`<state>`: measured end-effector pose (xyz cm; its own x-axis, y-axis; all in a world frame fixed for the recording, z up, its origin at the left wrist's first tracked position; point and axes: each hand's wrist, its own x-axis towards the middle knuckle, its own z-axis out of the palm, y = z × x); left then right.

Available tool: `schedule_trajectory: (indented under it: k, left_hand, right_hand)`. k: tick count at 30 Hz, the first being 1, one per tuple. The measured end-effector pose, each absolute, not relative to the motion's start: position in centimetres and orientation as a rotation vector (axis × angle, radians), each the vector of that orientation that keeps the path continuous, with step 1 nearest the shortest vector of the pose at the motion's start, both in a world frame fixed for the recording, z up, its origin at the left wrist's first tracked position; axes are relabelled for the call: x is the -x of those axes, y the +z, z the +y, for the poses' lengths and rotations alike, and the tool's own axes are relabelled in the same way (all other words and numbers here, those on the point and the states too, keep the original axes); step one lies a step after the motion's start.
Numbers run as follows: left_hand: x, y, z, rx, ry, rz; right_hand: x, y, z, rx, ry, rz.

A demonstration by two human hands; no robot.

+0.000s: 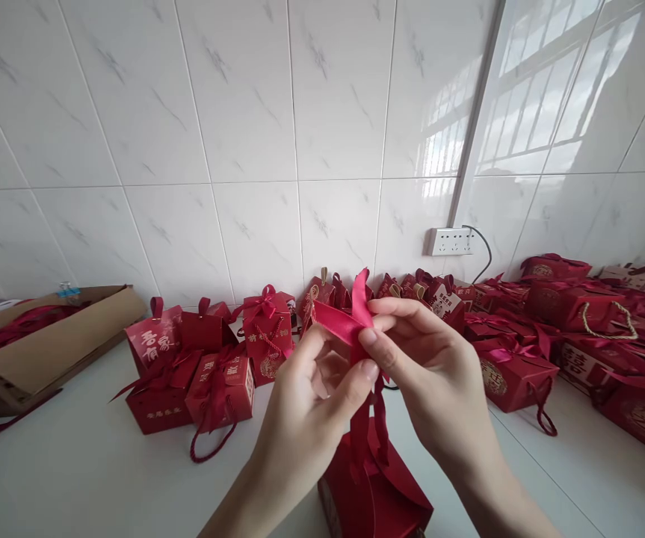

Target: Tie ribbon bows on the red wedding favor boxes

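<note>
"What's closest?"

"The left hand (pixel 300 411) and right hand (pixel 448 385), raised over a red gift box (pixel 394 504) on the pale surface (pixel 69 478), at the bottom edge of the view."

"What are the fingers doing?"

"Both sets pinch the red satin ribbon (pixel 336 323), thumbs pressed on it near its crossing. Its lengths hang down over the box's curved flaps; whether they're fastened there, I can't tell."

"How would it handle?"

"The ribbon looks light, limp and slippery, so I'd grip it flat, right at the crossing. The box seems to be thin, stiff card, easily dented: best held low by its side walls, not by the flaps."

"And around it?"

"More red boxes (pixel 165 392) stand behind, and an open cardboard carton (pixel 95 321) sits at the left."
</note>
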<state>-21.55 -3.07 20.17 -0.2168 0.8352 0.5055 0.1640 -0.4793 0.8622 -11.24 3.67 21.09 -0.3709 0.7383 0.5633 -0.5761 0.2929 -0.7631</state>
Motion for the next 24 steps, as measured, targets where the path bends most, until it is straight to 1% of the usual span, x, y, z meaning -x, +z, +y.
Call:
schedule_trajectory:
  k: [4, 11, 18, 24]
  left_hand:
    - [21.4, 20.2, -2.9, -1.507, 1.828, 1.161]
    - [21.7, 20.3, -3.3, -1.544, 1.858, 1.165]
    - [22.0, 20.7, -3.4, -1.378, 1.769, 0.956]
    - [21.5, 21.2, -3.6, -1.218, 1.835, 0.939]
  right_hand:
    - [11.2, 21.1, 3.7, 0.145, 1.438, -1.369]
    - [11.1, 21.0, 4.0, 0.161, 1.499, -1.386]
    - [10.9, 21.1, 4.0, 0.016, 1.728, -1.456]
    - [11.0, 21.0, 3.9, -0.031, 1.672, -1.463]
